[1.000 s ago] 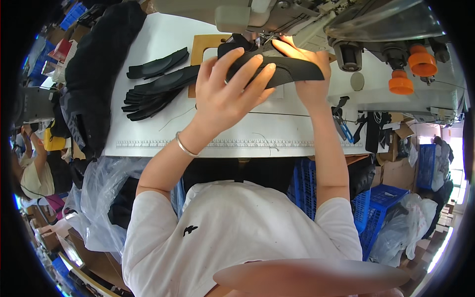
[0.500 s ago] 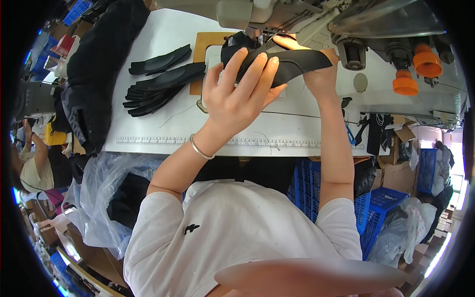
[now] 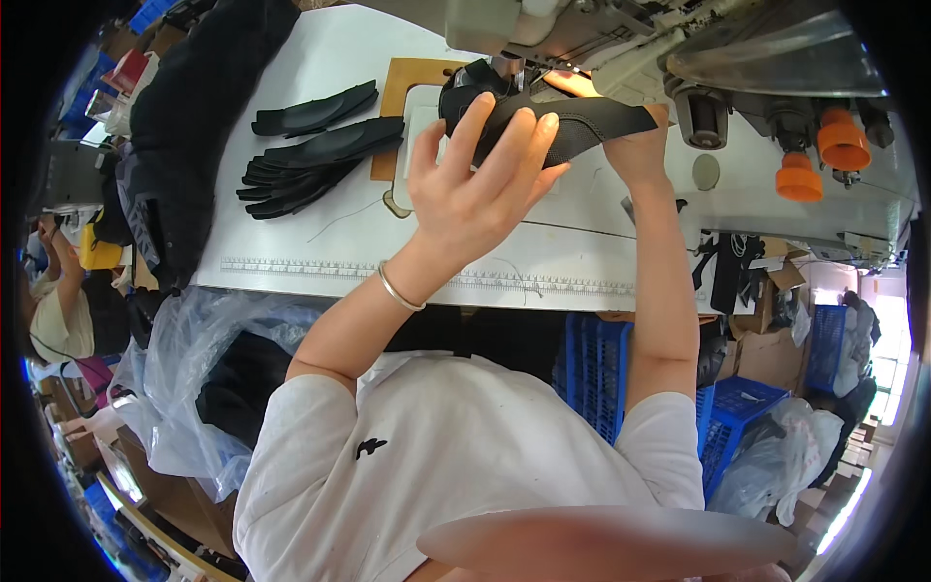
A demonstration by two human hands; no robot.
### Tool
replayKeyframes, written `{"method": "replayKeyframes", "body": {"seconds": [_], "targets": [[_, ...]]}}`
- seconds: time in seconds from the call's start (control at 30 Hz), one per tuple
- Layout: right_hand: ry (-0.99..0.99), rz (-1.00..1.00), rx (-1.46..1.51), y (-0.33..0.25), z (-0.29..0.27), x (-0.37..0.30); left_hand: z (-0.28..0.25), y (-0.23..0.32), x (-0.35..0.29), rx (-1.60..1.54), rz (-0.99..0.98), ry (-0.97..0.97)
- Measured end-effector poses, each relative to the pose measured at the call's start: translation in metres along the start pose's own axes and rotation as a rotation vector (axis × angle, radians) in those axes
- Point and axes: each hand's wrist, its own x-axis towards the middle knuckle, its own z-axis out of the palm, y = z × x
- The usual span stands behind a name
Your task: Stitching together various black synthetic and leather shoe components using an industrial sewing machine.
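A black shoe upper (image 3: 580,134), part mesh and part smooth with stitching along it, lies under the head of a sewing machine (image 3: 562,34). My left hand (image 3: 475,184) grips its near side, fingers spread over the material and the thumb toward the right. At its right end my right hand (image 3: 635,155) has hold of it from behind. Most of that hand's fingers are hidden by the upper, though some show in the lamp light beyond it. Where needle and material meet is largely covered.
Left of the machine's tan plate (image 3: 393,102), several curved black pieces (image 3: 315,165) lie stacked on the white table (image 3: 339,276). Dark fabric (image 3: 194,136) covers the table's left end. Orange knobs (image 3: 798,177) hang at the right. Blue crates (image 3: 596,373) stand below.
The whole view has shifted slightly. Both hands keep their hold on the upper at the machine, with hardly any visible movement of the piece.
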Motion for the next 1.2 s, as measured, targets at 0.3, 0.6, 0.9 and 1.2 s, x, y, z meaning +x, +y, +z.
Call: {"method": "replayKeyframes", "body": {"seconds": [0.3, 0.6, 0.9, 1.2], "targets": [[-0.098, 0.055, -0.015, 0.027, -0.003, -0.002, 0.004, 0.007, -0.001, 0.033, -0.034, -0.012], [-0.127, 0.015, -0.009, 0.032, -0.005, -0.006, 0.005, 0.007, 0.0, 0.042, -0.051, -0.029], [-0.06, 0.139, 0.21, 0.021, -0.012, -0.007, 0.003, 0.001, 0.002, -0.001, -0.043, -0.037], [-0.171, 0.27, 0.125, 0.021, -0.016, -0.009, 0.0, -0.008, 0.005, -0.076, -0.034, -0.075]]}}
